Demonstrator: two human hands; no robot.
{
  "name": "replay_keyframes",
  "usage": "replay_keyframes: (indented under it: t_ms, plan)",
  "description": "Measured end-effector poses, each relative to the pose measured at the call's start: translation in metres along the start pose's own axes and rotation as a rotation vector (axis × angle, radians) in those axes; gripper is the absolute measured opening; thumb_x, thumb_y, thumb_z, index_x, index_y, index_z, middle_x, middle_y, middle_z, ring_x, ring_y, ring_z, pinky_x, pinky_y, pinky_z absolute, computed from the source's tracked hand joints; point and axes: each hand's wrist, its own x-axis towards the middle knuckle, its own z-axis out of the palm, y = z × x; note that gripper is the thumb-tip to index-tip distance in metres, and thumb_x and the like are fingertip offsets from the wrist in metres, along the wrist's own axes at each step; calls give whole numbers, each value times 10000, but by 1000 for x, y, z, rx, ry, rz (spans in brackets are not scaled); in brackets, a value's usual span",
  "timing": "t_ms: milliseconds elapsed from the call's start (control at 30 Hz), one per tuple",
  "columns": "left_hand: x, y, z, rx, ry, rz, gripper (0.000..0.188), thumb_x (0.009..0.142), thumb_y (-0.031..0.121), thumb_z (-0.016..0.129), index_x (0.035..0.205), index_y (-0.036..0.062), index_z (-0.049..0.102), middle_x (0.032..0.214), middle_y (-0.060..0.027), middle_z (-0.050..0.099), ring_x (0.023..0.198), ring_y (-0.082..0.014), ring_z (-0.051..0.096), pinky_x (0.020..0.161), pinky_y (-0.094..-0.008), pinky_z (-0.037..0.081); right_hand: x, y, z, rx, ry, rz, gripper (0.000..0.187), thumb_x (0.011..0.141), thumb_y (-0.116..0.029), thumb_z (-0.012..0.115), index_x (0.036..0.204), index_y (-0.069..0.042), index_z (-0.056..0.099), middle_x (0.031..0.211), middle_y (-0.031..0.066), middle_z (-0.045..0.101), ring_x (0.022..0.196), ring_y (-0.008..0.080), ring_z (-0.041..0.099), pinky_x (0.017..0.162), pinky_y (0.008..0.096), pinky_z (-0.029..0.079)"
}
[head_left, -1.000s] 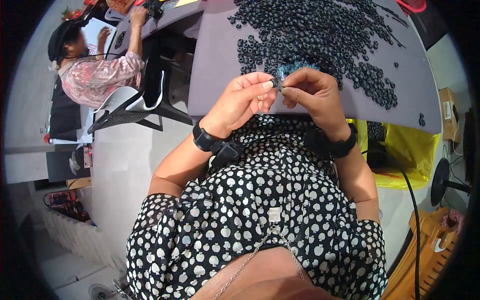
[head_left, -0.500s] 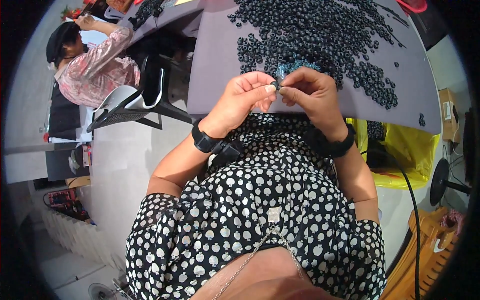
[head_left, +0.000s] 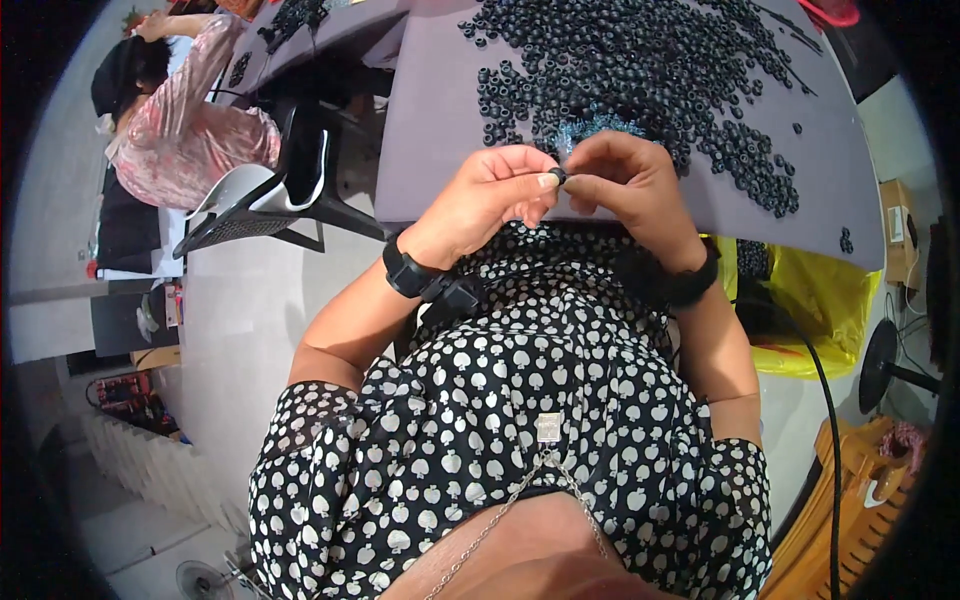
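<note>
**Black rubber ring pinched between two hands over a grey table**

Black and small, the rubber ring (head_left: pixel 558 177) sits pinched right where the fingertips of both hands meet, just above the near edge of the grey table (head_left: pixel 440 130). The left hand (head_left: pixel 490 195) is closed into a loose curl, thumb and forefinger pressed on the ring from the left side; the right hand (head_left: pixel 625 180) is likewise curled shut, its fingertips meeting the same ring from the right. Whether something thin passes through the ring is too small to tell.

Beyond the hands a broad heap of the same small black rings (head_left: pixel 640 70) spreads over the table, with a patch of bluish, glittery material (head_left: pixel 600 128) just behind the knuckles. Both wrists carry black bands (head_left: pixel 410 272).

By its look the ring is very light, slightly yielding and smooth, so it would likely slip or spring away from a loose pinch; a firm hold on its outer rim with fingertip pads, leaving the hole free, seems the surest grip. It should not be fragile.

To the left, well apart, another person in a pink patterned top (head_left: pixel 180 130) sits at a neighbouring table, beside a white and black chair (head_left: pixel 260 200). A yellow plastic bag (head_left: pixel 810 310) hangs under the table's right end.
</note>
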Motion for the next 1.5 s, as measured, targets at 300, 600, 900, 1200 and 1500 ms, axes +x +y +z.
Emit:
replay_keyframes:
  t_ms: [300, 600, 900, 1200, 1500]
  plan:
    - [-1, -1, -10, -123, -157, -122, 152, 930, 123, 587, 999, -11, 602, 770, -50, 622, 629, -102, 592, 560, -203, 482, 1, -6, -5, -139, -215, -11, 146, 838, -35, 654, 982, -16, 652, 832, -6, 573, 697, 65, 568, 614, 196, 454]
    - [-7, 14, -5, -45, -136, -69, 209, 947, 153, 562, 1064, -20, 581, 735, -62, 603, 616, -129, 578, 580, -225, 472, -9, -18, 10, -18, -133, 12, 149, 828, -2, 652, 974, 4, 625, 820, 1, 587, 706, 58, 572, 628, 195, 465]
    - [-7, 8, 4, -96, 0, 54, 212, 941, 167, 576, 1061, -7, 590, 746, -59, 601, 627, -129, 575, 586, -225, 478, -13, -15, 11, 14, 32, 9, 103, 824, 7, 671, 901, -1, 602, 774, 29, 640, 650, 89, 633, 589, 199, 508]
    - [-6, 5, 4, -128, -38, 32, 201, 939, 161, 578, 1057, -1, 597, 757, -56, 608, 642, -124, 585, 591, -227, 496, -10, -15, 11, 33, 47, 13, 95, 826, -1, 674, 895, -7, 608, 741, 25, 642, 635, 85, 632, 566, 196, 504]
    - [-4, 2, -4, 47, -78, 20, 213, 949, 165, 566, 1050, -23, 581, 761, -59, 622, 609, -117, 587, 580, -209, 488, -5, -20, 8, 2, -67, 108, 142, 823, 9, 651, 962, -10, 628, 803, 20, 637, 674, 70, 603, 601, 200, 490]
